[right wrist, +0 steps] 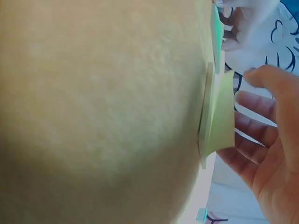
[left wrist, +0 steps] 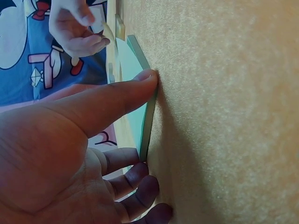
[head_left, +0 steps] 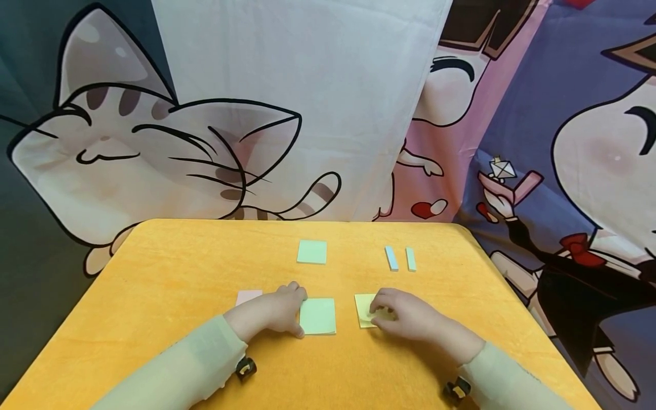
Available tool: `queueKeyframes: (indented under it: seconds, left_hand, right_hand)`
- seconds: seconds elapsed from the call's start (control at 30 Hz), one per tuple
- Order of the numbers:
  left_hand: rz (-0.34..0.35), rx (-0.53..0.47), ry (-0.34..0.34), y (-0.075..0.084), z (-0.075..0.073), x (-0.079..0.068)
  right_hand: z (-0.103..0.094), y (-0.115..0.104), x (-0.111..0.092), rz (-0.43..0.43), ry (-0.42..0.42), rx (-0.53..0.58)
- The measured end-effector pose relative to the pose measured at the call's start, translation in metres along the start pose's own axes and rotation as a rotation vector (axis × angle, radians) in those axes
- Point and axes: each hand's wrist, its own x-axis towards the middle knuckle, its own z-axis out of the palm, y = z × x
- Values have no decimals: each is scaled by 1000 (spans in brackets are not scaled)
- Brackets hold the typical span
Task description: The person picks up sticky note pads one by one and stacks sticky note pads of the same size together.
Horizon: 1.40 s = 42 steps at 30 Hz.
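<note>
My left hand (head_left: 279, 308) holds the left side of a mint-green sticky note pad (head_left: 318, 316), lying flat on the table. In the left wrist view its thumb presses one corner of that pad (left wrist: 148, 121) and the index fingertip touches the other end of the edge. To the right lies a yellow sticky note pad (head_left: 362, 310). Over its right part hovers my right hand (head_left: 410, 316), fingers loosely bent. The right wrist view has the yellow top sheet (right wrist: 223, 119) tilted up from the pad, fingers beside and behind it, thumb apart from it.
A pale pink note pad (head_left: 248, 296) lies partly behind the left forearm. Farther back are another mint-green pad (head_left: 311, 251), a narrow blue strip pad (head_left: 392, 258) and a narrow green strip pad (head_left: 411, 259). A cartoon-printed cloth (head_left: 318, 68) hangs behind the yellow table (head_left: 195, 256).
</note>
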Motion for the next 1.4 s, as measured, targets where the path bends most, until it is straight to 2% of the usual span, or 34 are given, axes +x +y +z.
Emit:
queueKeyframes:
  seconds: [0.13,0.47,0.67,0.73,1.0,1.23,1.4]
  left_hand:
    - [0,1,-1,0,0,0]
    - [-3,14,2,1,-1,-1]
    - [-7,23,-7,1,-2,-1]
    - [-7,22,-7,1,-3,-1]
    - [0,18,-5,-1,-2,0]
    - [-1,-1,2,-1,-2,-2]
    - [3,-8,12,-1,0,-2]
  right_hand:
    - [-4,5,1,89,14,100]
    - [-11,11,8,409,3,197]
    - [-9,12,10,514,-37,244]
    - [-8,12,11,535,-55,251]
    - [-7,11,12,529,-107,238]
    - [-6,9,10,489,-122,171]
    - [-5,6,10,533,-114,184]
